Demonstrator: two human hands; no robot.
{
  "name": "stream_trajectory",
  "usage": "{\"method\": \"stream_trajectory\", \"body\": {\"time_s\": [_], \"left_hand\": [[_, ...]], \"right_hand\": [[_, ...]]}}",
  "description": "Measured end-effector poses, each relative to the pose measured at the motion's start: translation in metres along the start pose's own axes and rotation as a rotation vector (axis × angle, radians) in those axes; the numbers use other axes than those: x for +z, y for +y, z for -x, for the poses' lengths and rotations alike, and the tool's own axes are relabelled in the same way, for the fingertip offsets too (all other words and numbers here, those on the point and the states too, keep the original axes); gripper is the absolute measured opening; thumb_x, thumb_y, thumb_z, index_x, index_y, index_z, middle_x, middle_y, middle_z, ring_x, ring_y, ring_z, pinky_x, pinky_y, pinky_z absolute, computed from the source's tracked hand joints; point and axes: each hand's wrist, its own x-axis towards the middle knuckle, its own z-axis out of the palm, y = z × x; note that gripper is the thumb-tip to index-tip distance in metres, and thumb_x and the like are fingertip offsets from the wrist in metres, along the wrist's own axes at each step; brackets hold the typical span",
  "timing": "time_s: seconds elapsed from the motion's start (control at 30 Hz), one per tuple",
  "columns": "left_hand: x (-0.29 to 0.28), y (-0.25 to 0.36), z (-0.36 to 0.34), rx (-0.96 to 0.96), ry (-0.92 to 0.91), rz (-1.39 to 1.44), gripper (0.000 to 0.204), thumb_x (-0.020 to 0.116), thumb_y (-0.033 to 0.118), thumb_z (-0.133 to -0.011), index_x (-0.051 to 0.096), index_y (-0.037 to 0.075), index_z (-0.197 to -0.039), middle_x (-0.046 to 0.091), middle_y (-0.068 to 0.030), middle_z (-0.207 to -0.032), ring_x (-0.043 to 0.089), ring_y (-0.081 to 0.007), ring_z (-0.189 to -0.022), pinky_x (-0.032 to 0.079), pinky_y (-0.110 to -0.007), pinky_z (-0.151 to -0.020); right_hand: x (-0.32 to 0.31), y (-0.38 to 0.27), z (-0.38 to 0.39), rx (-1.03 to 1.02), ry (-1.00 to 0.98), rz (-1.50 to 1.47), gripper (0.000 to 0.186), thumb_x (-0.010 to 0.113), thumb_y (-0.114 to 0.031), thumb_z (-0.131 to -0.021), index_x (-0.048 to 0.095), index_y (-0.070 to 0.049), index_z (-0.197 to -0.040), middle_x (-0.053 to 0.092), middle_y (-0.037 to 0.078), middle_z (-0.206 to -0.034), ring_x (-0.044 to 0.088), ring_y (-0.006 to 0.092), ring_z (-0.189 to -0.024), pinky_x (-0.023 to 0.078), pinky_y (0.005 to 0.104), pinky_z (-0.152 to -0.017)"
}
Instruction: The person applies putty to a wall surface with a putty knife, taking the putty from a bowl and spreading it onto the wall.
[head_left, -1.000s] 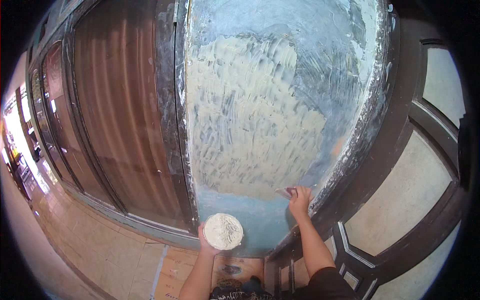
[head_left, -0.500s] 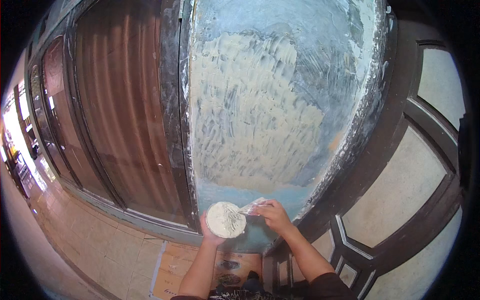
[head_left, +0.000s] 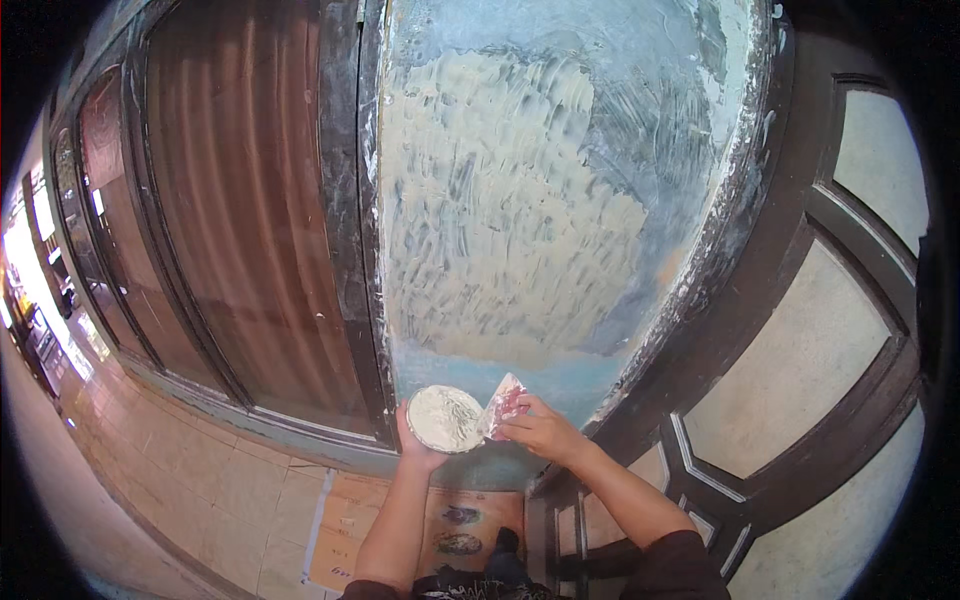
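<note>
My left hand (head_left: pixel 418 452) holds up a small round dish (head_left: pixel 444 418) heaped with pale putty, low in the view. My right hand (head_left: pixel 540 430) grips a flat scraper (head_left: pixel 503 404) whose blade rests at the dish's right rim. Both hands hover close to the bottom of a blue wall panel (head_left: pixel 560 180). Most of that panel carries rough strokes of cream putty (head_left: pixel 490 220); a bare blue strip remains just above the hands.
A reddish-brown corrugated shutter (head_left: pixel 250 220) in a dark frame (head_left: pixel 345 200) stands left of the panel. Dark wooden door panels with pale insets (head_left: pixel 800 360) rise on the right. Tan floor tiles (head_left: pixel 200 490) and a sheet of printed paper (head_left: pixel 450 530) lie below.
My right hand came down off the wall's lower right and brought the scraper to the dish. The dish rose slightly toward the panel.
</note>
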Motion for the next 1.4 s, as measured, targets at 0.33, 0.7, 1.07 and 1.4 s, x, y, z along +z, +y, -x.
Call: {"method": "stream_trajectory", "body": {"time_s": [0.33, 0.7, 1.07, 1.4], "left_hand": [[-0.010, -0.004, 0.006, -0.010, 0.019, 0.016, 0.082, 0.037, 0.073, -0.091, 0.056, 0.011, -0.140, 0.057, -0.0165, -0.141, 0.054, -0.0414, -0.128, 0.041, -0.062, -0.108], [-0.008, -0.011, 0.005, -0.014, 0.004, 0.003, 0.081, 0.037, 0.072, -0.091, 0.057, 0.009, -0.137, 0.060, -0.0176, -0.138, 0.057, -0.0403, -0.125, 0.043, -0.058, -0.108], [-0.013, -0.012, 0.001, -0.022, -0.011, -0.004, 0.085, 0.037, 0.075, -0.091, 0.055, 0.008, -0.140, 0.058, -0.0188, -0.140, 0.056, -0.0414, -0.127, 0.042, -0.058, -0.109], [-0.010, -0.013, 0.002, -0.037, -0.022, -0.011, 0.086, 0.036, 0.076, -0.091, 0.054, 0.009, -0.143, 0.057, -0.0177, -0.142, 0.056, -0.0409, -0.128, 0.042, -0.058, -0.109]], "right_hand": [[0.008, -0.012, 0.003, -0.048, 0.008, -0.072, 0.041, 0.069, 0.002, -0.074, 0.073, -0.014, -0.111, 0.070, 0.001, -0.115, 0.056, 0.0337, -0.118, 0.051, 0.0422, -0.099], [0.019, -0.017, 0.007, -0.017, 0.059, -0.146, 0.051, 0.070, 0.008, -0.068, 0.072, -0.014, -0.114, 0.069, 0.001, -0.118, 0.055, 0.0347, -0.118, 0.051, 0.0401, -0.099], [0.024, -0.018, 0.003, 0.031, 0.173, -0.183, 0.049, 0.066, 0.012, -0.068, 0.073, -0.009, -0.111, 0.071, 0.005, -0.114, 0.057, 0.0343, -0.113, 0.051, 0.0411, -0.096], [0.025, -0.013, 0.009, 0.078, 0.188, -0.166, 0.041, 0.067, 0.008, -0.073, 0.073, -0.007, -0.110, 0.071, 0.005, -0.112, 0.057, 0.0338, -0.114, 0.050, 0.0409, -0.094]]}}
